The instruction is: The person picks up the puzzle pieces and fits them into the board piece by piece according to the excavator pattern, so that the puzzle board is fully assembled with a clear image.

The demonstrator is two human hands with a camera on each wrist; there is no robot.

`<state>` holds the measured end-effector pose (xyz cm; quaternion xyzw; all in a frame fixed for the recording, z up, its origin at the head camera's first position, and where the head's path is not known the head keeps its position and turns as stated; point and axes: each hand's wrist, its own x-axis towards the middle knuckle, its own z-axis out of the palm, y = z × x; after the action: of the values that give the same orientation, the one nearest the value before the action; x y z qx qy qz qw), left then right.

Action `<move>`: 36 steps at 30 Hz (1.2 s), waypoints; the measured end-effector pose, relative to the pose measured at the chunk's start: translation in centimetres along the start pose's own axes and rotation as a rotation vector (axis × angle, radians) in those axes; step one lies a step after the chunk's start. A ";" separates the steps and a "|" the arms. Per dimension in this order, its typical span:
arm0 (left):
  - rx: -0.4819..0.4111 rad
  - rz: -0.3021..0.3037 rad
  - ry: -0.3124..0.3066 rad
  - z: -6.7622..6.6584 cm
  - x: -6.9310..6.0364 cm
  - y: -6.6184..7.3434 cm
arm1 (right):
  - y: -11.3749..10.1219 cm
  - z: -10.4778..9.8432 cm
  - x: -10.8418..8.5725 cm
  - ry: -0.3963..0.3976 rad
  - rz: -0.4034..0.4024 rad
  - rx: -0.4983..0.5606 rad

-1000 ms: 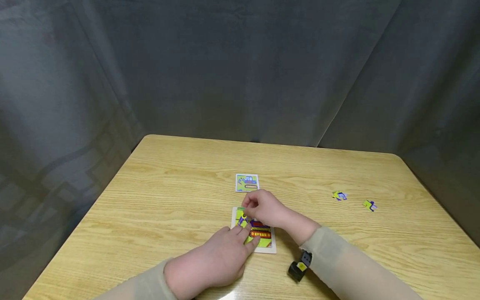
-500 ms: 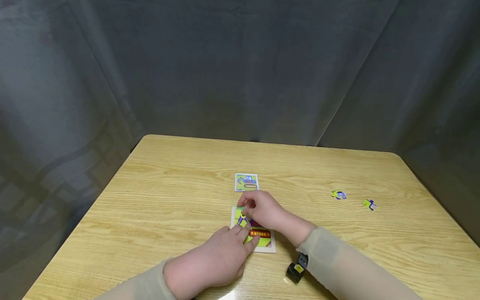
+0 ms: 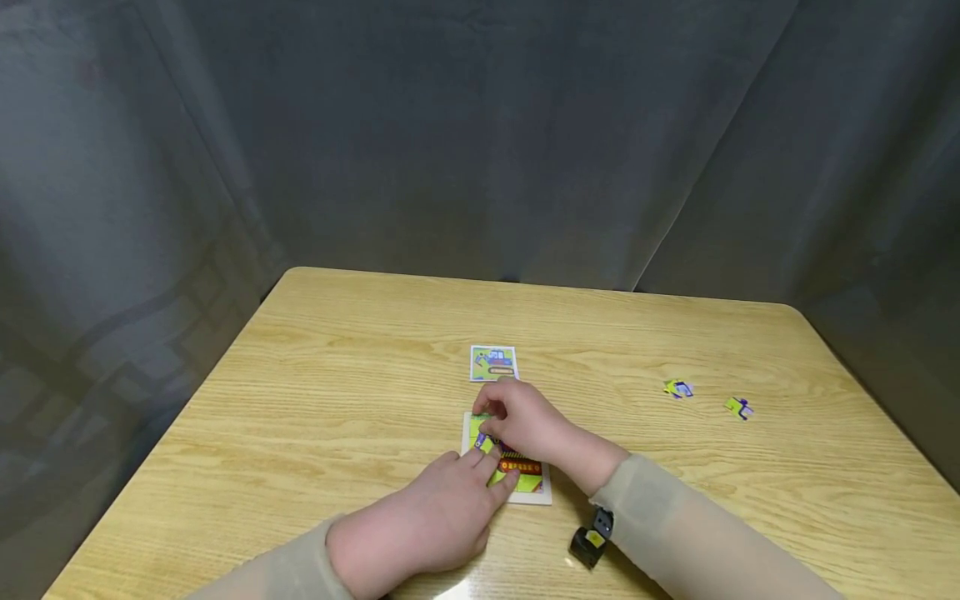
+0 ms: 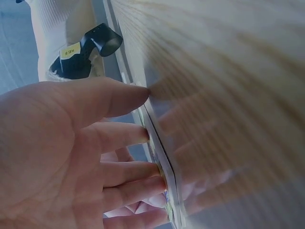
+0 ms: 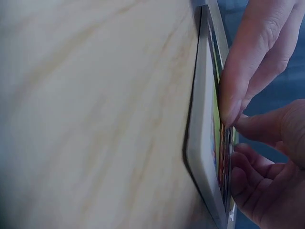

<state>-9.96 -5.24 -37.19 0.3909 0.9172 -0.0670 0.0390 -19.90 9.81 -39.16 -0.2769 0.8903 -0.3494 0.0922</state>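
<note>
A jigsaw puzzle (image 3: pixel 531 499) with a white frame and a yellow-green digger picture lies near the table's front. My left hand (image 3: pixel 442 517) rests on its lower left, extended fingertips touching the surface. Over the upper part, my right hand (image 3: pixel 534 423) bends its thumb and index finger together at a puzzle piece (image 5: pixel 233 136), mostly hidden by the fingertips. In the right wrist view, the thumb tip sits beside the left fingers (image 5: pixel 245 62), close against the puzzle. The left wrist view shows the left fingers (image 4: pixel 128 174) along the puzzle's edge.
Behind the puzzle lies a small picture card (image 3: pixel 494 364) with a digger on it. Two loose clusters of puzzle pieces, one nearer (image 3: pixel 678 389) and one farther right (image 3: pixel 739 407), lie on the wooden table (image 3: pixel 337 375). A black wrist camera (image 3: pixel 588 543) hangs below the right sleeve.
My right hand has shifted slightly left over the puzzle, and its fingertips now cover the yellow ring of the digger's arm. The left hand stays in place.
</note>
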 end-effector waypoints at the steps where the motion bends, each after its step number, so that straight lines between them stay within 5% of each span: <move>1: 0.000 0.000 -0.001 0.0 0.0 0.0 | 0.0 0.0 0.0 -0.001 0.002 -0.006; 12: -0.016 0.004 -0.018 0.1 0.0 -0.2 | -0.7 0.3 0.1 -0.022 0.015 -0.148; 18: 0.019 0.023 0.026 0.1 -0.2 -0.2 | -1.6 0.1 -0.8 -0.045 -0.106 -0.351; 22: 0.023 0.026 0.023 0.0 -0.2 -0.1 | -1.6 0.0 -1.2 -0.060 -0.137 -0.380; 28: -0.008 0.012 -0.009 0.0 -0.2 -0.1 | -0.8 -0.2 -0.4 -0.085 -0.025 -0.164; 36: 0.018 0.010 0.030 0.2 -0.3 0.2 | -0.1 -0.7 0.3 -0.083 0.062 0.184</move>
<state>-9.63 -5.37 -37.35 0.3968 0.9150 -0.0691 0.0223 -20.36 9.93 -38.56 -0.2537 0.8580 -0.4150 0.1651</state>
